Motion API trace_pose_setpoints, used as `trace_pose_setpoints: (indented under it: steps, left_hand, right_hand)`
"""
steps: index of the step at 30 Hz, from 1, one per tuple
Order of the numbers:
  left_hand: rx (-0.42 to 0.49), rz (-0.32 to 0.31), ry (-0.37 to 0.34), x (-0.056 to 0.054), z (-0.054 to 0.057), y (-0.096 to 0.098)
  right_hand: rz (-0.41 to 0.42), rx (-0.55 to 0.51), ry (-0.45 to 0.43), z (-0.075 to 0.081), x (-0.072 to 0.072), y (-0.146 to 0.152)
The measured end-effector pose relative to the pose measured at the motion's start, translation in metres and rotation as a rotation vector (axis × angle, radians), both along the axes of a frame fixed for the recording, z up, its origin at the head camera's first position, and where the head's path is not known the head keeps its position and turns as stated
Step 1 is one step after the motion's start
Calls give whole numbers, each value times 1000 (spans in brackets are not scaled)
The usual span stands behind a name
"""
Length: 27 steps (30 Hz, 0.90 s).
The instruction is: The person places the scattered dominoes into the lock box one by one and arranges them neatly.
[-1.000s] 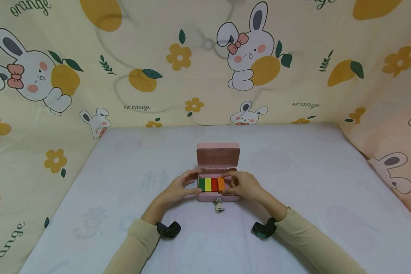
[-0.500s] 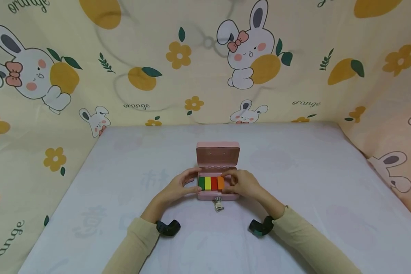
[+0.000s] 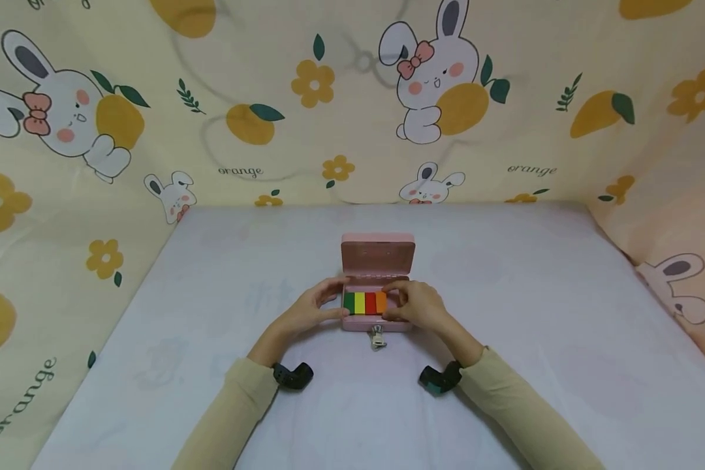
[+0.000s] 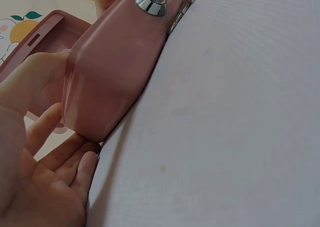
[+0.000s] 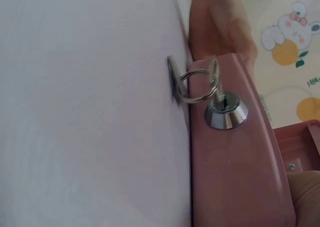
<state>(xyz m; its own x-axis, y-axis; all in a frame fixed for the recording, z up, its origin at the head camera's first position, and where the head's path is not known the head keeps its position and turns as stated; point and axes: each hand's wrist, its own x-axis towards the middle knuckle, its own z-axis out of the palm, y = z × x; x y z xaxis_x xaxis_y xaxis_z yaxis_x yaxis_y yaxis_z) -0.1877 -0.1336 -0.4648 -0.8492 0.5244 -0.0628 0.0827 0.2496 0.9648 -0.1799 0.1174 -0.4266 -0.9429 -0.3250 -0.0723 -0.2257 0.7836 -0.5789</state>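
A pink metal cash box [image 3: 358,324] stands on the table with its lid [image 3: 378,258] raised. Inside lies a row of blocks: green [image 3: 349,303], yellow [image 3: 360,303], red [image 3: 370,303] and orange [image 3: 380,302]. My left hand [image 3: 308,310] grips the box's left end, thumb at the front rim and fingers around the side, as the left wrist view shows. With thumb and forefinger at its far and near ends, my right hand [image 3: 420,305] pinches the orange block, which lies flush against the red one. The right wrist view hides the blocks behind the box front [image 5: 235,162].
A key sits in the front lock [image 5: 226,114], with a ring [image 5: 197,87] and a second key hanging from it. White cloth covers the table [image 3: 211,261]. Printed fabric walls [image 3: 341,98] rise behind and at both sides.
The orange block has shifted left and settled level against the red one. My right hand moved slightly left with it. My left hand keeps its grip on the box; the head view tilted down a little.
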Motion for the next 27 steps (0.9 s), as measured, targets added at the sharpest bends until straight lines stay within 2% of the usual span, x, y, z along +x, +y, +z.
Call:
trace_pose_setpoints:
  steps: [4, 12, 18, 27]
  left_hand:
    - [8, -2, -3, -2, 1, 0]
    - [3, -5, 5, -2, 0, 1]
    - [1, 4, -1, -4, 4, 1]
    - [-1, 8, -21, 0, 2, 2]
  right_hand:
    - [5, 24, 21, 0, -1, 0]
    - [-10, 64, 5, -1, 0, -2]
    - [-19, 92, 17, 1, -2, -4]
    - [-24, 126, 10, -1, 1, -4]
